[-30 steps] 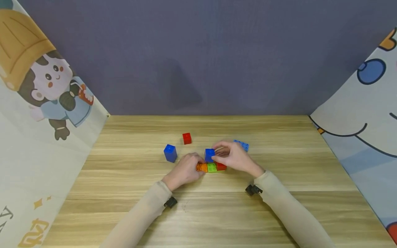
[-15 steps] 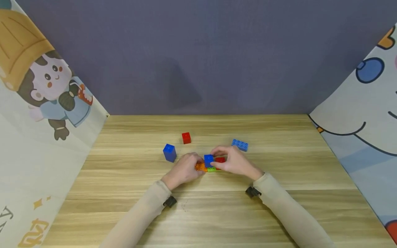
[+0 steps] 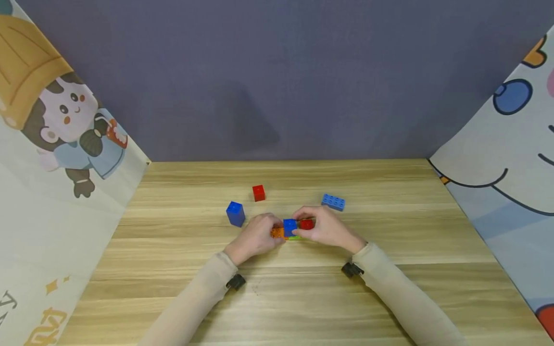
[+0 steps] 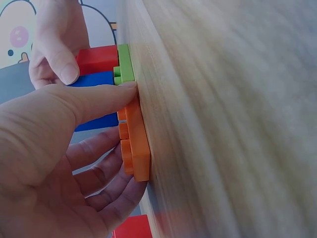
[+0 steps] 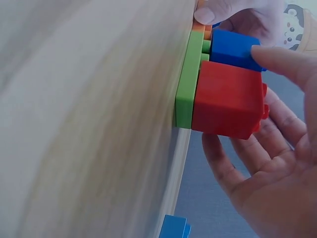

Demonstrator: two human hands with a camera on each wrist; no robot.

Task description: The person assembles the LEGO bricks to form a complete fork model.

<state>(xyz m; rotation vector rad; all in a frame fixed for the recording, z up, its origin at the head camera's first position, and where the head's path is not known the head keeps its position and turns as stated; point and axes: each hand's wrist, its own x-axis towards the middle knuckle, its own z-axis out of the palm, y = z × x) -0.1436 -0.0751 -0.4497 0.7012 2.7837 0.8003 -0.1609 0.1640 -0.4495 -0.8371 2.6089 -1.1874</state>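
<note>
A row of low toy building bricks lies on the table, an orange brick (image 4: 139, 153) end to end with a green brick (image 5: 186, 87). My left hand (image 3: 256, 234) grips the orange brick, thumb on the near side and fingers on the far side. A red block (image 5: 228, 99) stands on the green brick's outer end. With thumb and fingers, my right hand (image 3: 327, 228) pinches a blue block (image 3: 290, 228). In the right wrist view, this block sits right at the green brick's studs, beside the red block and close to the orange brick.
A tall blue block (image 3: 235, 214) stands left of the hands, with a small red block (image 3: 258, 193) farther back. Behind my right hand lies a light blue studded brick (image 3: 333, 202). A dark wall (image 3: 285, 81) borders the wooden table (image 3: 303, 298) at the back.
My right hand has brought the blue block nearer and down onto the row, over the green brick's inner end. The light blue brick has come into full view. My left hand keeps its grip.
</note>
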